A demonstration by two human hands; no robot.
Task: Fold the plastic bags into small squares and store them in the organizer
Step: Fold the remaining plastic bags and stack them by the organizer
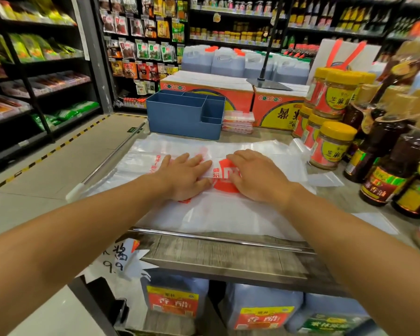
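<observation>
A white plastic bag point(228, 212) with red print lies spread flat on the shelf top, over more clear bags. My left hand point(184, 175) presses flat on its middle, fingers straight and pointing right. My right hand point(257, 175) lies flat beside it, fingers pointing left, over the red logo. The fingertips of both hands nearly meet on a folded strip of the bag. A blue organizer point(180, 117) with several compartments stands behind the bags. A small stack of folded bags point(238, 123) sits to its right.
Yellow-lidded jars point(330, 146) and dark sauce bottles point(383, 166) crowd the right side. Red cartons point(209, 90) stand behind the organizer. A metal rail point(218, 238) runs along the shelf's front edge, with jugs below. Store shelves and an aisle lie to the left.
</observation>
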